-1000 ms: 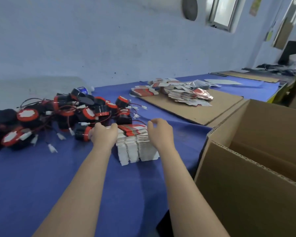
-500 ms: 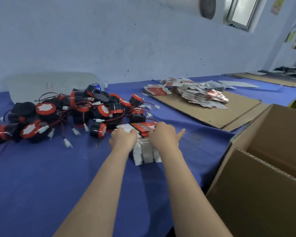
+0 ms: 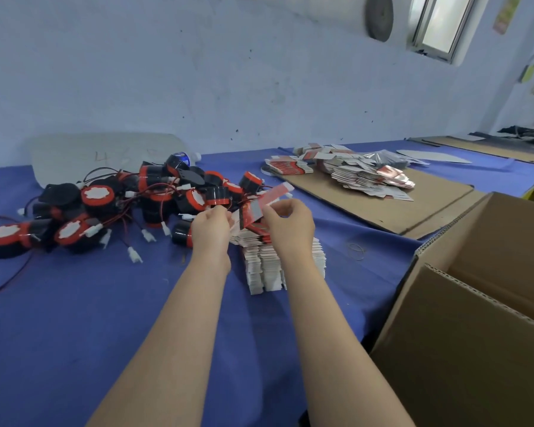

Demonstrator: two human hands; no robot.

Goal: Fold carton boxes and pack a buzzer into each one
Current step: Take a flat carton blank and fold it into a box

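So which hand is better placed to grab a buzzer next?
Probably the left hand: the buzzers lie heaped on its side, one just beside it. The right hand, also pinching the flat carton, is over the carton stack, farther away.

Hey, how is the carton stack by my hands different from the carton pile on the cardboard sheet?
The stack is squared up in neat rows; the pile is loose and fanned out. The stack lies on the blue cloth, the pile on the cardboard sheet farther back. The left hand and right hand hold one carton above the stack; nothing touches the pile. Both are flat red-and-white cartons.
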